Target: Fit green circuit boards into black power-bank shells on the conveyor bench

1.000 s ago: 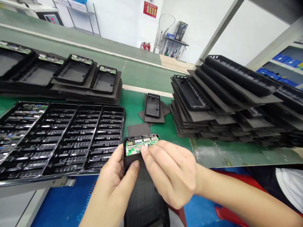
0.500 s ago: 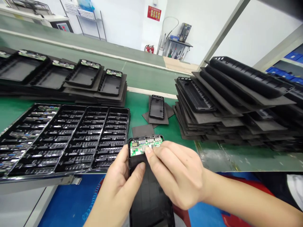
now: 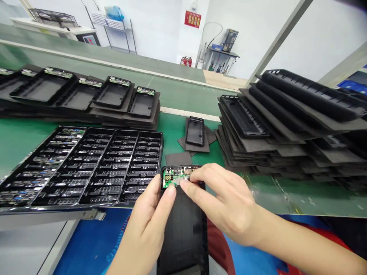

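Note:
A black plastic case (image 3: 186, 225), seemingly a power bank shell, lies lengthwise before me, its far end at the bench edge. Across that end sits a green circuit board (image 3: 177, 178) with a small digit display (image 3: 169, 177). My left hand (image 3: 149, 214) is closed round the case's left side, thumb over the rim beside the board. On the board's right part, my right hand (image 3: 226, 202) has thumb and index finger pinched together; they cover some of it, and the fingertips' exact grip is partly hidden.
A black blister tray (image 3: 114, 202) with circuit boards in its left column lies at left. Behind it, cases with boards (image 3: 142, 101) rest on dark foam sheets. One case (image 3: 195, 131) lies mid-bench. Tall stacks of cases and foam sheets (image 3: 275, 145) stand at right.
My view has shifted slightly, so the bench appears farther right. My left thumb has moved up to the board's lower edge. The right fingers stay at the board, spread a little differently.

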{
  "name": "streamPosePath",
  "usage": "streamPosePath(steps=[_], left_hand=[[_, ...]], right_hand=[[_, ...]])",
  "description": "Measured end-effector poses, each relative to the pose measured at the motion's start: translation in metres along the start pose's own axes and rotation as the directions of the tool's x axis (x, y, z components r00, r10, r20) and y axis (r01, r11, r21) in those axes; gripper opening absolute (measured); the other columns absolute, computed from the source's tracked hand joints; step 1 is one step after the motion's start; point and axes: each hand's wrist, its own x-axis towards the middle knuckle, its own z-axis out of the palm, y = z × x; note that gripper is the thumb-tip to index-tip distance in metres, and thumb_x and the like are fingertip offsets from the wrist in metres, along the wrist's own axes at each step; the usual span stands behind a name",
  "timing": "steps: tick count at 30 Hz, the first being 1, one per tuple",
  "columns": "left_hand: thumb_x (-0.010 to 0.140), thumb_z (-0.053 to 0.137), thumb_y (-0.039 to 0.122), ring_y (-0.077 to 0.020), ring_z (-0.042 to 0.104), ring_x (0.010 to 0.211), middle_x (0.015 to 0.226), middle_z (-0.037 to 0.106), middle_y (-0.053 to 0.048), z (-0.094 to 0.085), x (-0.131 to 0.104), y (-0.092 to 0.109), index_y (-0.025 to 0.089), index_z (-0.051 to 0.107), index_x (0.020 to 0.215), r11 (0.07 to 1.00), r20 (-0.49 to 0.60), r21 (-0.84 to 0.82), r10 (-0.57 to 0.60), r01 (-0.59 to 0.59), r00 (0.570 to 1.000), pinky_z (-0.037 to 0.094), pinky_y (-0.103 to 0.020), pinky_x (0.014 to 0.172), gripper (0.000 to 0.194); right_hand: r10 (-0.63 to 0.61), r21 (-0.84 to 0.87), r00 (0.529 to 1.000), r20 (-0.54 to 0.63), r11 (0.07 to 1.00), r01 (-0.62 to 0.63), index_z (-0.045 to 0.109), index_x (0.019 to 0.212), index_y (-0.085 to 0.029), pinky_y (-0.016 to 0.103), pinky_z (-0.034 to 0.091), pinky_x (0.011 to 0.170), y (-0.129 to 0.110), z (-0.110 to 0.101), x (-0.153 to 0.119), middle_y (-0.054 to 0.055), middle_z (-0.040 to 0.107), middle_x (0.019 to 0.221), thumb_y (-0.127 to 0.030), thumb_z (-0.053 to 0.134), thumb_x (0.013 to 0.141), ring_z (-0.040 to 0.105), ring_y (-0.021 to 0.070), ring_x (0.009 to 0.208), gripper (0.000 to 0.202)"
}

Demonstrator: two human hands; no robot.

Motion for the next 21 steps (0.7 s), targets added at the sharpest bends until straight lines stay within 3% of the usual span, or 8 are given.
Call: streamPosePath(steps=[8,12,15,18,21], left_hand=[[0.085,0.047,0.043,-0.0244,0.049,0.116,0.124,0.058,-0.003,0.000,0.000,0.005,0.027,0.054,0.120,0.994,0.003,0.110,0.017,-0.017,1.000,0.040,-0.032,0.095,0.039],[0.086,0.045,0.043,-0.0214,0.056,0.101,0.115,0.063,0.000,0.000,0.001,0.005,0.029,0.057,0.115,0.992,0.014,0.117,0.041,-0.043,0.999,0.045,-0.028,0.081,0.034],[0.085,0.048,0.044,-0.0200,0.057,0.093,0.107,0.065,0.001,0.000,0.002,0.000,0.031,0.060,0.111,0.985,-0.075,0.165,0.066,-0.053,0.995,0.046,-0.025,0.072,0.031],[0.082,0.053,0.044,-0.0201,0.055,0.096,0.105,0.065,0.002,-0.001,0.003,-0.005,0.031,0.061,0.108,0.971,-0.190,0.233,0.094,-0.048,0.977,0.045,-0.024,0.074,0.030],[0.085,0.049,0.042,-0.0172,0.058,0.084,0.096,0.067,0.002,0.000,0.004,-0.001,0.031,0.060,0.109,0.984,-0.087,0.171,0.065,-0.049,0.994,0.045,-0.023,0.071,0.029]], right_hand=[[0.077,0.009,0.997,-0.004,0.997,-0.077,0.068,0.068,-0.011,0.025,0.049,0.056,-0.001,0.004,-0.005,0.008,0.064,0.067,-0.004,0.048,0.085,0.056,0.0143,0.064,0.027],[0.128,0.075,0.991,0.026,0.989,-0.130,0.066,0.070,-0.012,0.026,0.050,0.061,-0.001,0.003,-0.006,0.008,0.064,0.074,-0.003,0.049,0.084,0.057,0.0143,0.069,0.024],[0.113,0.070,0.993,0.022,0.991,-0.115,0.066,0.072,-0.012,0.027,0.049,0.061,0.000,0.003,-0.005,0.008,0.063,0.073,-0.003,0.049,0.084,0.057,0.0144,0.069,0.022],[0.071,0.027,0.997,-0.012,0.997,-0.071,0.067,0.073,-0.012,0.028,0.049,0.061,0.003,0.005,-0.007,0.008,0.062,0.074,-0.006,0.053,0.084,0.055,0.0153,0.070,0.019],[0.122,0.048,0.988,-0.098,0.992,-0.118,0.068,0.082,-0.015,0.033,0.050,0.071,0.004,0.011,-0.014,0.010,0.059,0.090,-0.010,0.058,0.081,0.055,0.0182,0.084,0.010]])
